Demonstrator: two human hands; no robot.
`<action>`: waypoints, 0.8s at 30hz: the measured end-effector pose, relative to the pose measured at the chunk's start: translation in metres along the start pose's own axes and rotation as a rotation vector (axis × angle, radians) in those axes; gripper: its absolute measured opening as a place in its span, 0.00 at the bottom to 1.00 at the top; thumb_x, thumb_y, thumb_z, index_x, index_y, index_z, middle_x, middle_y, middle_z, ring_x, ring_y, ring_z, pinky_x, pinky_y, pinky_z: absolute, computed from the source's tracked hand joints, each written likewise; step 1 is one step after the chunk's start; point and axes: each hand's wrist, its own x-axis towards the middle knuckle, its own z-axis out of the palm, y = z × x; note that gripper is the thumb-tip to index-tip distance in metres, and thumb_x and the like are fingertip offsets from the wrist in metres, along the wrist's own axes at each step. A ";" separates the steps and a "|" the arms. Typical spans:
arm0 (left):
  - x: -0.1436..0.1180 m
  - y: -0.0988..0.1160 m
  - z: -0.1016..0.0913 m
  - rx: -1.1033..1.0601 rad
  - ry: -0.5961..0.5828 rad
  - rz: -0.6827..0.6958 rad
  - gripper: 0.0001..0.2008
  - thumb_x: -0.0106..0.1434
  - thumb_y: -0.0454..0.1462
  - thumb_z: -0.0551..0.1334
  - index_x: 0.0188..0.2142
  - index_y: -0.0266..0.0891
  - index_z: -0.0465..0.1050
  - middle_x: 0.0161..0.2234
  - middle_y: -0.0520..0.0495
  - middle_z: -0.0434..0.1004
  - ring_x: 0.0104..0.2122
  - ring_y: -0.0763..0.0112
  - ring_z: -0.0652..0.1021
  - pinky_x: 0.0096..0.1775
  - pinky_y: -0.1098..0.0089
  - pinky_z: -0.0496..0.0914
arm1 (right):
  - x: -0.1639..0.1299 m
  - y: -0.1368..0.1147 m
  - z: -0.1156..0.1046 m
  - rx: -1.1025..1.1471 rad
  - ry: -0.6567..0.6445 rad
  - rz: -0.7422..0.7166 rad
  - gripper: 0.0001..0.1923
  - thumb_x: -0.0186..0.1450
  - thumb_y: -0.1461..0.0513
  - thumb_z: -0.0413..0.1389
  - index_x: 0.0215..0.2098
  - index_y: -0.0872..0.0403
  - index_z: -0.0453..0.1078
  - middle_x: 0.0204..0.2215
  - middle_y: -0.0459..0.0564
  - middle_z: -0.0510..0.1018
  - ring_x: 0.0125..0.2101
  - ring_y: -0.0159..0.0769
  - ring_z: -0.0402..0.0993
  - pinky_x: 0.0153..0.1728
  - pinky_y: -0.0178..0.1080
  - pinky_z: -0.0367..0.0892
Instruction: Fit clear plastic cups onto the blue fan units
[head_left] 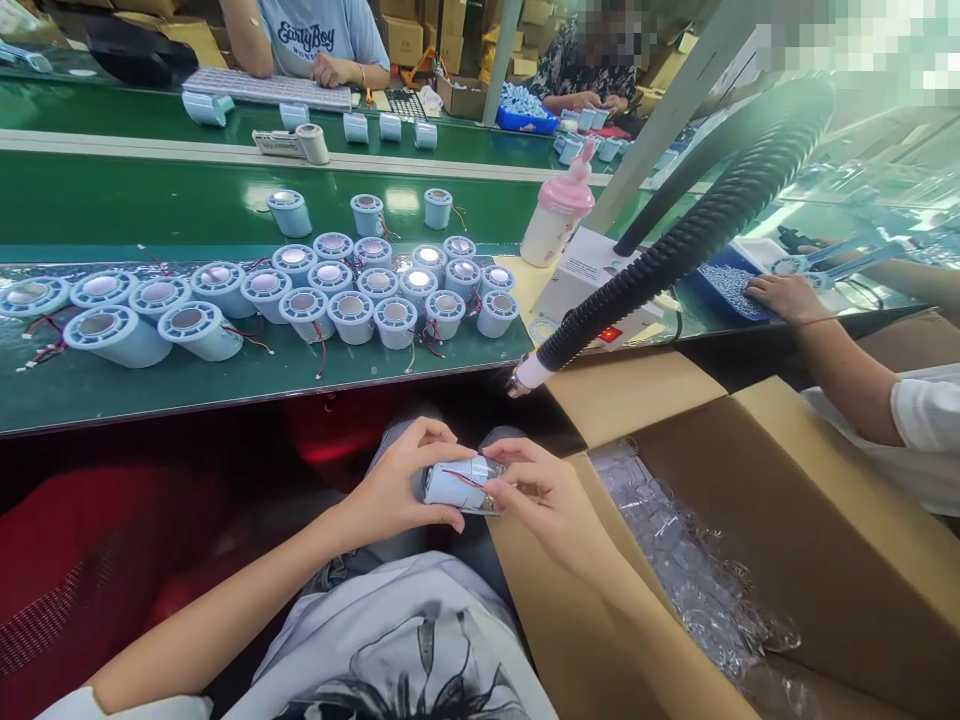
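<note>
Above my lap, my left hand (409, 482) grips a light-blue cylinder (454, 485) by its left end, lying on its side. Thin red and dark wires (463, 478) run along the cylinder's face. At its right end sits a clear plastic piece (493, 470), pinched by the fingers of my right hand (544, 490). How far the plastic reaches over the cylinder I cannot tell. Several similar light-blue cylinders (350, 315) stand grouped on the green bench, many with loose wires and small connectors.
Right of my lap, an open cardboard box (825, 520) holds clear plastic pieces (675, 550). A black flexible hose (675, 240) arches from above, its nozzle near the bench edge. Behind it are a control box (581, 280) and a pink-lidded bottle (559, 215). Co-workers sit opposite and at right.
</note>
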 end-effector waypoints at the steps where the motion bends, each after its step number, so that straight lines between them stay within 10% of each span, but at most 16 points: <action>1: 0.000 -0.001 -0.001 0.010 -0.019 0.001 0.28 0.42 0.38 0.73 0.46 0.46 0.75 0.48 0.42 0.65 0.48 0.56 0.69 0.51 0.62 0.63 | 0.000 0.002 0.000 0.056 0.012 0.029 0.15 0.59 0.56 0.57 0.18 0.54 0.70 0.40 0.53 0.73 0.43 0.40 0.70 0.37 0.38 0.66; 13: -0.004 0.009 -0.004 -0.238 -0.198 -0.180 0.29 0.48 0.33 0.68 0.52 0.41 0.69 0.49 0.42 0.71 0.48 0.57 0.72 0.48 0.64 0.68 | 0.002 0.015 -0.001 0.497 0.047 0.240 0.17 0.53 0.49 0.61 0.21 0.55 0.74 0.37 0.55 0.79 0.41 0.44 0.73 0.38 0.44 0.69; 20: -0.014 0.010 -0.002 -0.654 -0.126 -0.374 0.27 0.53 0.33 0.66 0.53 0.40 0.66 0.50 0.40 0.71 0.43 0.60 0.75 0.40 0.67 0.72 | -0.016 0.011 -0.002 -0.104 -0.086 -0.304 0.18 0.56 0.61 0.62 0.46 0.49 0.71 0.57 0.54 0.65 0.55 0.45 0.64 0.54 0.47 0.62; 24: -0.019 0.017 -0.006 -0.563 -0.159 -0.378 0.34 0.51 0.33 0.67 0.57 0.43 0.62 0.52 0.39 0.69 0.43 0.56 0.76 0.38 0.65 0.73 | -0.021 0.012 -0.001 -0.138 -0.063 -0.360 0.20 0.57 0.63 0.61 0.48 0.50 0.65 0.55 0.54 0.68 0.54 0.43 0.66 0.52 0.45 0.66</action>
